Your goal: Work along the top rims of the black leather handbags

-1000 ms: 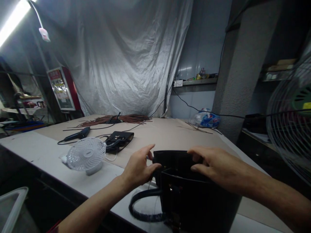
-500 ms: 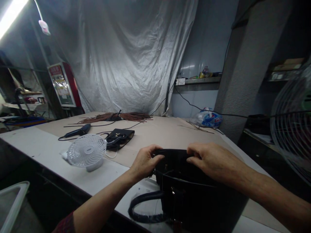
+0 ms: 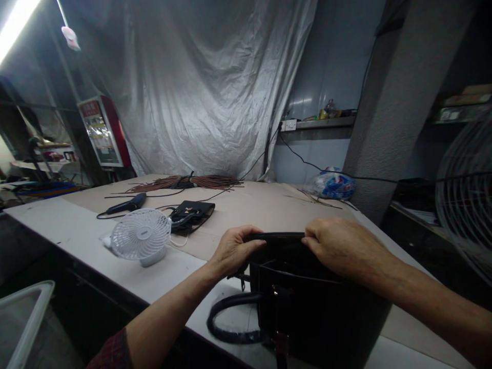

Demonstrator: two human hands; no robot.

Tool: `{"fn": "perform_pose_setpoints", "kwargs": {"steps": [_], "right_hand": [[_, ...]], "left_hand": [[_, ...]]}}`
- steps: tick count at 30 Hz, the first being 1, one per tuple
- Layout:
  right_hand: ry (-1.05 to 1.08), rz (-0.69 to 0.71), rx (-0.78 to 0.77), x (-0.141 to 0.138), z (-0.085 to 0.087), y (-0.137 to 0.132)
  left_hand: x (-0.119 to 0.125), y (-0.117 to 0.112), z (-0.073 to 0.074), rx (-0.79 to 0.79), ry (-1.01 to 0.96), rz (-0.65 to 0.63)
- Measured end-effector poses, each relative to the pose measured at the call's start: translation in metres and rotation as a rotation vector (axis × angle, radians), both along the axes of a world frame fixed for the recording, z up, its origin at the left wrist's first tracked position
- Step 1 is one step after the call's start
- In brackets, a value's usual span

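Note:
A black handbag [image 3: 323, 318] stands upright at the table's near edge, its mouth toward me. My left hand [image 3: 236, 248] pinches the far rim at its left end, thumb inside and fingers over the outside. Farther right along that same rim, my right hand [image 3: 338, 243] grips with thumb and curled fingers. A rounded dark handle [image 3: 234, 341], wrapped in clear film, juts out from the bag's left side. Small metal fittings show on the near panel. The bag's dark interior hides whatever is inside.
A small white fan [image 3: 142, 233] stands left on the table [image 3: 184, 266]. Behind it lie a black flap with a gold clasp [image 3: 192, 210], a dark corded tool [image 3: 126, 204] and a bundle of brown strips [image 3: 184, 182]. A plastic bag [image 3: 334, 183] sits at the back right; a large fan [image 3: 467, 195] stands far right.
My right hand has closed more tightly on the far rim, its fingers now folded down. The rim is straighter between my hands. The view has shifted slightly.

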State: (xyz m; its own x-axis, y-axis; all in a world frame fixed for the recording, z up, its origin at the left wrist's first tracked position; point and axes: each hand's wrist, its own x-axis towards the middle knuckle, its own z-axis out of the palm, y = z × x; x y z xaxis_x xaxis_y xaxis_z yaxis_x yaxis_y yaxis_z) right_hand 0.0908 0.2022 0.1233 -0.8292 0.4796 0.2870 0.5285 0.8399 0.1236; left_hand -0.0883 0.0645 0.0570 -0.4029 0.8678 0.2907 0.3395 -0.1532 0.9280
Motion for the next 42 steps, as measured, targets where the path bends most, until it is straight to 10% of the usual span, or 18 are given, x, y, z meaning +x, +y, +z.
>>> {"fn": "perform_pose_setpoints", "kwargs": {"steps": [21,42], "right_hand": [[0.001,-0.015,0.092,0.003,-0.001,-0.002],[0.021,0.006,0.111,0.008,0.002,-0.01]], "left_hand": [[0.01,-0.002,0.005,-0.015,0.342,0.205],[0.021,0.029,0.059,-0.178,0.868,-0.038]]}}
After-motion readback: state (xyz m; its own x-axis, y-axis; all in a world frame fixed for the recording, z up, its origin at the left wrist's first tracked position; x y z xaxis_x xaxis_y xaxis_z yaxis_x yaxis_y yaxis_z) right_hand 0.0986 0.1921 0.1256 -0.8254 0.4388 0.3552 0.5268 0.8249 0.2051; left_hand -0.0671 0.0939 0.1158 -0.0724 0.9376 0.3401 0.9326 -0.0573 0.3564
